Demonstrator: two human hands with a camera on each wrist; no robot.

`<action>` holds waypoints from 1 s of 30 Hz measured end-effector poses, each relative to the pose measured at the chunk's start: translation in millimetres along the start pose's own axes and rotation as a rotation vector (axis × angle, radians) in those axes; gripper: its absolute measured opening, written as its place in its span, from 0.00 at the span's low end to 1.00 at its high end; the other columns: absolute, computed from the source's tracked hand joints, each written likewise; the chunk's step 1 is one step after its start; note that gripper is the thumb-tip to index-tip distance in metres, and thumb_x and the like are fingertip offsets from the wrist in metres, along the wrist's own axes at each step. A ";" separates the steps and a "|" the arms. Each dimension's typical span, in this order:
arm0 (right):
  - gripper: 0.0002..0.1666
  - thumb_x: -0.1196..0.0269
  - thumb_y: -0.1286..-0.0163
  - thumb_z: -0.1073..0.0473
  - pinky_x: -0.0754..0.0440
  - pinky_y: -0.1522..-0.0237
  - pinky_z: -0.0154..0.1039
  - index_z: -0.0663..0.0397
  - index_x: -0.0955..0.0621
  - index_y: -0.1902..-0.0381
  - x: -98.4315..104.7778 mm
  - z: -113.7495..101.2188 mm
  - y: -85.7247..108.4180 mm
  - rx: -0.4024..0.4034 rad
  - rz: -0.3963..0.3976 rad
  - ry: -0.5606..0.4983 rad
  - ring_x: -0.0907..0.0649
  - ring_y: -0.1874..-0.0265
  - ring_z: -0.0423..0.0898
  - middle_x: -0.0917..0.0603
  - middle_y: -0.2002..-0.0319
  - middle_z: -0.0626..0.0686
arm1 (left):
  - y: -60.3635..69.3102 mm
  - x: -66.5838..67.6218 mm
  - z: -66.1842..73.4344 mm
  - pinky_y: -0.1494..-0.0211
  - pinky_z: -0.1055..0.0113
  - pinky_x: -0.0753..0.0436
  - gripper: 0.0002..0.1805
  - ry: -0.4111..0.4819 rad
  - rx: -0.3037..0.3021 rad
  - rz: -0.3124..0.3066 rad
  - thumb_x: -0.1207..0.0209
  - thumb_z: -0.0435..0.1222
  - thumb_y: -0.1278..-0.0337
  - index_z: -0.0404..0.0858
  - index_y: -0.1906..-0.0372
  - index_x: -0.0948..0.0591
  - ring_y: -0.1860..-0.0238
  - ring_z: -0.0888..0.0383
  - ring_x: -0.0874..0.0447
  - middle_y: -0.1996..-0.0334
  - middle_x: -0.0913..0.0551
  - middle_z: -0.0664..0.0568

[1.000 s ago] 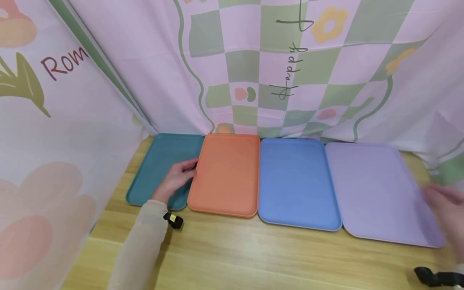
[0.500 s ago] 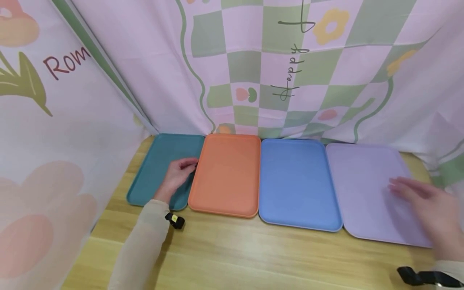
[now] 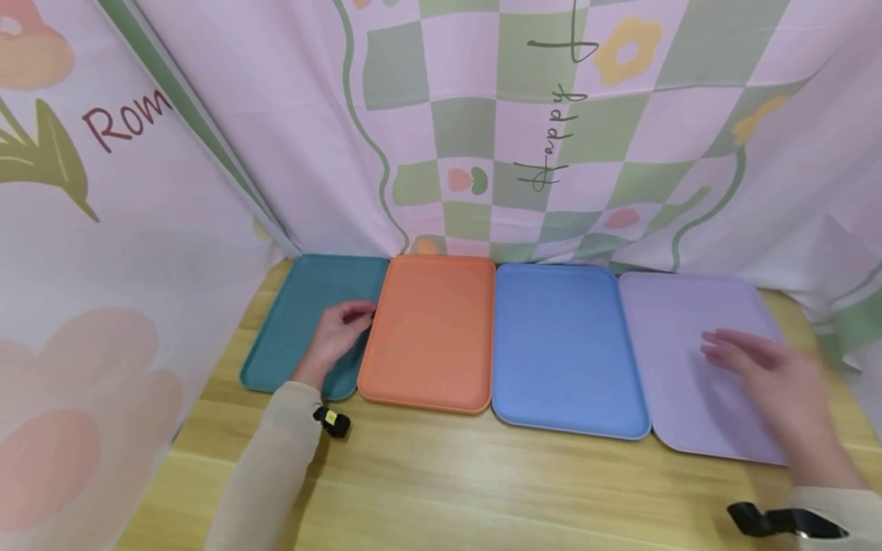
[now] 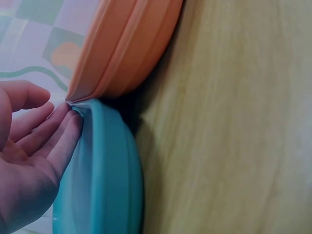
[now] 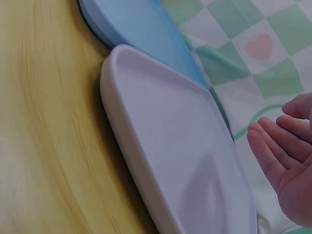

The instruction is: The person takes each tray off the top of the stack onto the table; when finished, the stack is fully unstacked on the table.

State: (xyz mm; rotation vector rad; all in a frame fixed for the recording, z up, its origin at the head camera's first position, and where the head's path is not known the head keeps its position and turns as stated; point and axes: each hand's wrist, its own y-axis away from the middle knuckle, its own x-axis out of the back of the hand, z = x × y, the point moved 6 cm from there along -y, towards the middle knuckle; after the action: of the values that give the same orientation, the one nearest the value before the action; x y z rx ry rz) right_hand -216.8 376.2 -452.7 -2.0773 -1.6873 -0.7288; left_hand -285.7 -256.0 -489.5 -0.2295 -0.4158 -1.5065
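Note:
Four-sided flat trays lie side by side in a row: teal (image 3: 292, 329), orange (image 3: 427, 333), blue (image 3: 568, 352) and purple (image 3: 675, 367). My left hand (image 3: 334, 335) is over the teal tray's right part, its fingertips at the seam with the orange tray. The left wrist view shows those fingers fairly straight, touching the teal tray (image 4: 114, 161) near its inner edge, with the thumb apart. Above the purple tray (image 5: 161, 117) my right hand (image 3: 782, 386) hovers with loosely bent fingers and holds nothing. Its shadow falls on that tray.
The trays rest on a wooden table (image 3: 482, 482), near its back edge. A printed curtain (image 3: 455, 122) hangs behind them, and another cloth (image 3: 138, 260) hangs along the left. Wood shows in front of the row.
My right hand has moved left from the purple tray's right edge to above its middle. The left hand and the other trays stay put; the purple tray's right edge is partly covered by the hand.

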 end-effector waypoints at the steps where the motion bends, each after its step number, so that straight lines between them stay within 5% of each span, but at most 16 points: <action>1: 0.37 0.35 0.20 0.39 0.34 0.59 0.08 0.60 0.21 0.26 -2.8 -2.2 -0.3 0.003 -0.014 0.009 0.21 0.62 0.07 0.15 0.63 0.13 | 0.0 -0.2 0.1 0.31 0.47 0.16 0.18 -0.006 -0.002 -0.004 0.40 0.31 0.22 0.30 0.35 0.16 0.35 0.40 0.18 0.36 0.15 0.34; 21: 0.29 0.37 0.17 0.57 0.14 0.56 0.20 0.78 0.22 0.32 -60.5 -58.3 -6.0 0.207 -0.092 -0.183 0.10 0.62 0.23 0.13 0.57 0.21 | 2.1 -2.2 -2.8 0.29 0.46 0.17 0.20 -0.017 0.006 -0.029 0.39 0.30 0.24 0.30 0.32 0.18 0.32 0.39 0.19 0.34 0.17 0.34; 30: 0.28 0.37 0.17 0.54 0.18 0.54 0.16 0.73 0.20 0.32 -85.1 -77.9 -7.1 0.208 -0.138 -0.184 0.10 0.61 0.24 0.11 0.59 0.24 | 3.9 -2.5 -4.5 0.28 0.45 0.18 0.22 -0.015 0.059 -0.060 0.38 0.32 0.24 0.32 0.30 0.18 0.31 0.40 0.20 0.32 0.18 0.36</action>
State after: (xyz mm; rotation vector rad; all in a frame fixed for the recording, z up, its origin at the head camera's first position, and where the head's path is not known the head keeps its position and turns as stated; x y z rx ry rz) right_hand -249.1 265.8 -441.7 -1.9480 -1.9308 -0.3895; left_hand -281.4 -255.2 -494.2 -0.1840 -0.4821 -1.5495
